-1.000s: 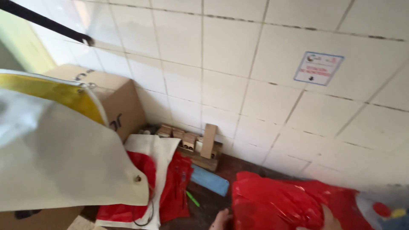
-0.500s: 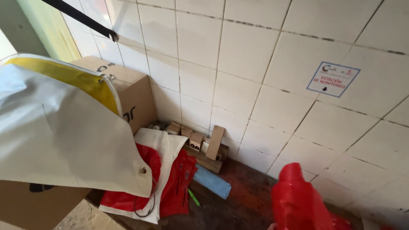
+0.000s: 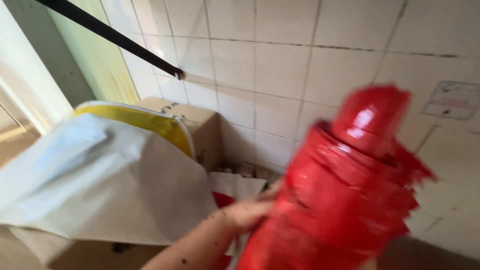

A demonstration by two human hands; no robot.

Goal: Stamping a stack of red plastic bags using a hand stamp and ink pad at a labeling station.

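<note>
Storage corner of a utility room, white wall tiles (image 3: 280,65) showing, cardboard box (image 3: 200,127) sitting against wall, bags piling up

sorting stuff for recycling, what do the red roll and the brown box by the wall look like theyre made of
Red roll: apparently thin plastic film, glossy, with bright highlights and ragged, crinkled layers; blur leaves it uncertain. The left hand touches its side. Brown box: looks like matte cardboard, plain brown with folded edges.

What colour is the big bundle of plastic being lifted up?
Bright, glossy red. The plastic bundle shows in the head view, with the left hand against it.
</note>
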